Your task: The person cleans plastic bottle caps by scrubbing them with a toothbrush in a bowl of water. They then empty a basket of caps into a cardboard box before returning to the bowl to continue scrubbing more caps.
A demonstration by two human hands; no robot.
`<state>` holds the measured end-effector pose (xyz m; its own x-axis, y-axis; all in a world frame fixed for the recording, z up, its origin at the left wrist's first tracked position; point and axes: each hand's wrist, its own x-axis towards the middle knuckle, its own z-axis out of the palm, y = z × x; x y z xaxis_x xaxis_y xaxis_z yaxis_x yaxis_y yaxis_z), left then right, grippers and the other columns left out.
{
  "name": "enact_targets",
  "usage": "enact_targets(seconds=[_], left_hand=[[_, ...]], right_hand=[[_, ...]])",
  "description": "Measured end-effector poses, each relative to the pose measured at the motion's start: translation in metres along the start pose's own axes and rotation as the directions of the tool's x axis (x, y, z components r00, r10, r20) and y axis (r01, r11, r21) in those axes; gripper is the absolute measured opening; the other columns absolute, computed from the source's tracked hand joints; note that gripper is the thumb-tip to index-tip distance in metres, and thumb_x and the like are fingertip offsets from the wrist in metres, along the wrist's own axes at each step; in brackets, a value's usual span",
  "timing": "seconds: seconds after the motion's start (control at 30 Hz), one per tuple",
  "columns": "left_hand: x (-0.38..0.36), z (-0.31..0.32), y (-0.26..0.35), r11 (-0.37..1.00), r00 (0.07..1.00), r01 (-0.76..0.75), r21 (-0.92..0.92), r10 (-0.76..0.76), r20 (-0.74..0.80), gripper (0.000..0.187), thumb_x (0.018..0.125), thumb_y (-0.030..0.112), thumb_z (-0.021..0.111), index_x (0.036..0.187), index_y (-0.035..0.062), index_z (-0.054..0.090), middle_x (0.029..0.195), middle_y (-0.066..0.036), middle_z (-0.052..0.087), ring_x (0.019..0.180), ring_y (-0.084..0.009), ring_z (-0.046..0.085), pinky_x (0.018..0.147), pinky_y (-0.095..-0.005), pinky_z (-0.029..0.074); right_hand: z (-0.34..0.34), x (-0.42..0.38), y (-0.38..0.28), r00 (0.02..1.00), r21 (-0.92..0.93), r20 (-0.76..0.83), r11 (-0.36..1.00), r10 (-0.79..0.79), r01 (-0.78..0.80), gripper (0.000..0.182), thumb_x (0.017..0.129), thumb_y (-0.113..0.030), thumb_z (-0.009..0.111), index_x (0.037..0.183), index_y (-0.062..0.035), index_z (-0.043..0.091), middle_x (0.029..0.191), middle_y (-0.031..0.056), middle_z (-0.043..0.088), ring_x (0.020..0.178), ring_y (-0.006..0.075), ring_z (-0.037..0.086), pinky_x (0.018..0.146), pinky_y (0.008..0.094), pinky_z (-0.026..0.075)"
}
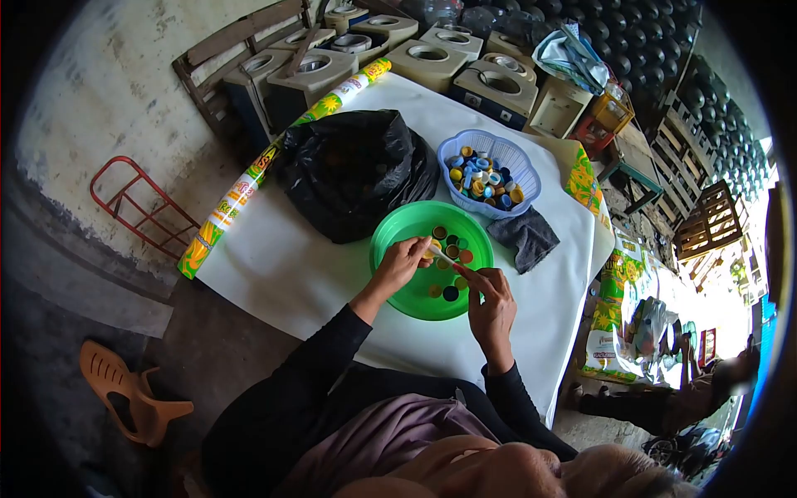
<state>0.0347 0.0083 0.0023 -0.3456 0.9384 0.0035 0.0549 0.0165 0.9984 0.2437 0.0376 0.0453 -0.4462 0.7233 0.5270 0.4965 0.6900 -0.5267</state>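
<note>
Over a green basin (384,286), my left hand (398,267) is closed, pinching a yellowish bottle cap (428,252) at its fingertips. My right hand (492,309) grips a thin pale tool (442,256), its far end against the cap. Whether that tool is a knife or a brush is too small to tell. Several loose bottle caps (451,293), dark, yellow and orange, lie on the basin's bottom below both hands. Just behind the basin stands a blue plastic basket (528,163) heaped with blue, white, yellow and brown caps (481,176).
A black plastic bag (332,166) sits left of the basket, beside a long printed roll (241,189). A dark cloth (525,238) lies right of the basin on the white-covered table (315,286). Beyond are box-like units (427,62); a brown plastic chair (133,394) is at lower left.
</note>
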Motion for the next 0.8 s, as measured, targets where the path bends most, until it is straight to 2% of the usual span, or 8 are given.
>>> enact_targets(seconds=[0.13,0.23,0.33,0.47,0.57,0.63,0.67,0.8], left_hand=[[-0.002,-0.008,0.008,0.994,0.995,0.091,0.055,-0.088,-0.051,0.039,0.106,0.031,0.052,0.109,-0.0041,0.069,0.091,-0.008,0.071,0.075,-0.0109,0.069,0.070,-0.0235,0.057],[-0.004,-0.004,0.008,0.998,0.995,0.065,-0.011,-0.065,-0.081,0.040,0.105,0.032,0.053,0.107,-0.0043,0.069,0.089,-0.007,0.071,0.073,-0.0101,0.069,0.069,-0.0230,0.057],[-0.002,-0.005,0.008,0.995,0.992,0.092,0.034,-0.089,-0.092,0.042,0.105,0.033,0.053,0.106,-0.0052,0.069,0.089,-0.007,0.071,0.073,-0.0101,0.069,0.068,-0.0235,0.057],[-0.001,-0.002,0.004,0.996,0.986,0.079,0.033,-0.073,-0.148,0.043,0.106,0.035,0.052,0.105,-0.0049,0.069,0.084,-0.007,0.071,0.073,-0.0105,0.069,0.067,-0.0243,0.056],[0.002,0.001,0.000,0.994,0.986,0.079,0.079,-0.066,-0.156,0.041,0.105,0.035,0.053,0.105,-0.0033,0.069,0.082,-0.005,0.070,0.071,-0.0108,0.069,0.066,-0.0259,0.054],[-0.003,0.001,0.007,0.994,0.982,0.088,0.068,-0.075,-0.172,0.040,0.105,0.035,0.054,0.103,-0.0021,0.069,0.080,-0.005,0.070,0.070,-0.0106,0.068,0.063,-0.0266,0.052],[-0.004,0.002,0.007,0.997,0.980,-0.004,0.078,0.020,-0.198,0.039,0.105,0.034,0.054,0.102,-0.0015,0.069,0.078,-0.006,0.070,0.069,-0.0100,0.068,0.062,-0.0269,0.052],[-0.002,0.002,0.009,1.000,0.982,-0.001,0.026,0.006,-0.188,0.033,0.105,0.026,0.054,0.110,-0.0031,0.069,0.090,-0.008,0.071,0.073,-0.0138,0.069,0.067,-0.0281,0.058]], right_hand=[[-0.004,0.006,-0.001,0.994,0.001,0.101,0.999,-0.032,0.032,0.029,0.084,-0.005,0.070,0.106,-0.0211,0.078,0.094,0.0000,0.065,0.083,0.0219,0.064,0.067,0.0370,0.053],[-0.003,0.013,0.000,0.999,-0.023,0.022,0.999,-0.045,0.045,0.026,0.085,-0.006,0.070,0.104,-0.0201,0.079,0.093,0.0006,0.065,0.083,0.0216,0.064,0.066,0.0367,0.052],[-0.003,0.017,0.007,0.986,0.008,0.158,0.999,-0.046,0.046,0.024,0.087,-0.007,0.070,0.105,-0.0200,0.079,0.092,0.0020,0.065,0.083,0.0218,0.065,0.066,0.0363,0.053],[-0.003,0.025,0.009,0.995,0.048,0.099,0.999,-0.009,0.004,0.023,0.088,-0.008,0.070,0.106,-0.0206,0.079,0.092,0.0026,0.066,0.083,0.0221,0.066,0.070,0.0368,0.053],[0.003,0.023,0.019,0.973,0.047,0.229,0.998,0.030,-0.042,0.026,0.087,-0.006,0.070,0.107,-0.0212,0.079,0.094,0.0034,0.067,0.084,0.0223,0.067,0.071,0.0362,0.053],[0.003,0.026,0.021,0.978,0.039,0.199,0.998,-0.063,0.056,0.031,0.086,-0.003,0.070,0.108,-0.0220,0.079,0.095,0.0051,0.067,0.087,0.0241,0.067,0.074,0.0363,0.054],[0.001,0.028,0.014,0.980,0.070,0.191,0.997,-0.053,0.041,0.033,0.085,0.001,0.069,0.108,-0.0205,0.079,0.094,0.0061,0.066,0.087,0.0231,0.067,0.074,0.0356,0.053],[0.011,0.034,0.031,0.970,0.070,0.222,0.994,-0.098,0.085,0.025,0.092,0.002,0.064,0.112,-0.0071,0.076,0.099,0.0079,0.067,0.089,0.0193,0.064,0.070,0.0324,0.052]])
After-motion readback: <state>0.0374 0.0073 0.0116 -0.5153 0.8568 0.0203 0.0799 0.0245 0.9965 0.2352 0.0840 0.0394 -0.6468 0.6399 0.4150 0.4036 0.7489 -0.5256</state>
